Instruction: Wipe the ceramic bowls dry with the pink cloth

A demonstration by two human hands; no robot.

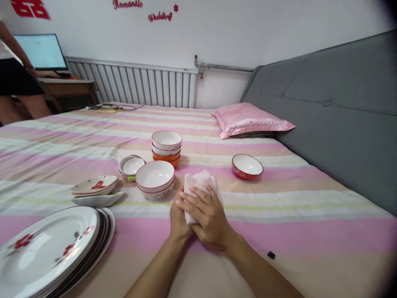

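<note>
A folded white cloth or tissue (201,181) is between my two hands, above the striped bedsheet. My left hand (180,217) grips it from the left, with most of its fingers hidden behind it. Across its front lie the bent fingers of my right hand (211,221). Just left of my hands stand two nested white bowls with red rims (156,182). Behind those is a taller stack of white and orange bowls (166,148). A single red bowl with a white inside (247,167) sits apart on the right.
Stacked plates (46,248) fill the near left, with leaf-shaped dishes (94,185) and small bowls (133,166) beyond. A small black piece (271,255) lies at the right. A pink pillow (249,118) rests by the grey headboard (338,91). A person (18,78) stands at a computer.
</note>
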